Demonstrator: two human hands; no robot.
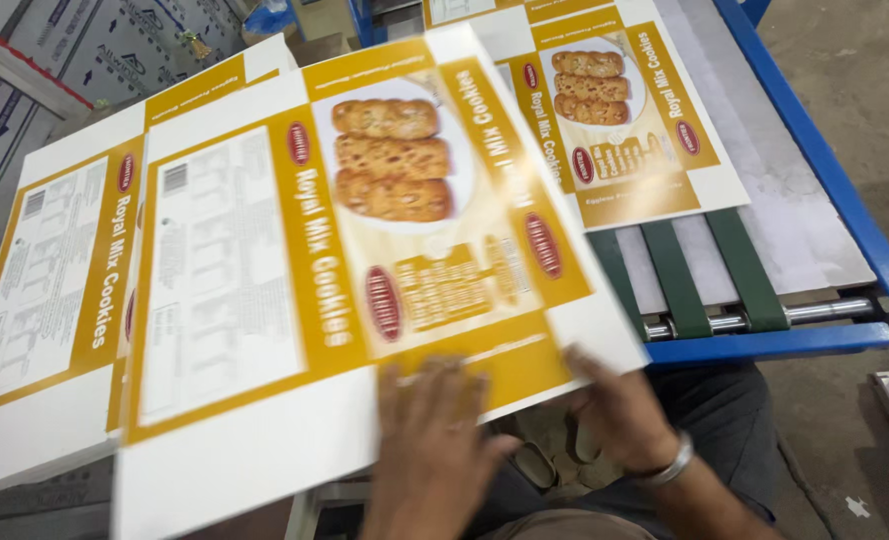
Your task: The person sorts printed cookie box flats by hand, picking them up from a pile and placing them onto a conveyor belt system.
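Blue-framed conveyor (845, 190) at right, with green belts (675, 280) over a grey metal bed and a steel roller (825, 312) at its near end. Grey concrete floor (855, 60) beyond. Stacked white printed cartons (85, 50) top left. Even indoor light.

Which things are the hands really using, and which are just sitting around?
In use:
- left hand, flat on the top sheet
- right hand, at that sheet's near edge
- flat yellow-and-white cookie carton sheet
- conveyor with green belts, carrying another carton sheet

Just lying about:
- second flat sheet underneath, far left
- white cartons, top left
- grey floor
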